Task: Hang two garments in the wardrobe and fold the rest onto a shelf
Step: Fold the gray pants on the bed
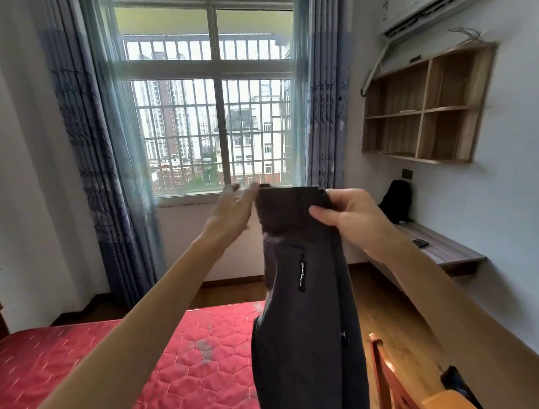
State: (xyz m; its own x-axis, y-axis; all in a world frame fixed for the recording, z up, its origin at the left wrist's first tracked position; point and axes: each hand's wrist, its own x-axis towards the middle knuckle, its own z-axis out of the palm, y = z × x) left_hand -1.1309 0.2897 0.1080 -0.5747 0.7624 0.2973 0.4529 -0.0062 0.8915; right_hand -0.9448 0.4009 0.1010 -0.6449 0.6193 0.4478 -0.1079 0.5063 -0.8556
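Head view: dark trousers (304, 298) in pinch of right fingers (323, 215), straight left fingers (246, 197) against waistband (290, 193).

Black tag (302, 275) on dark trousers (306, 329) — white cursive script, too small to read; nothing else legible.

A barred window (210, 109) fills the far wall, with blue curtains (89, 134) drawn back at both its sides. A bed (193, 355) with a red quilted mattress stands below it. An air conditioner (424, 16) hangs high on the right wall. Along that wall runs a desk (445, 258); a black bag (395, 203) stands at its far end, a small dark flat object (421, 242) lies nearer its front edge. A wooden chair (408, 402) shows at the lower right.
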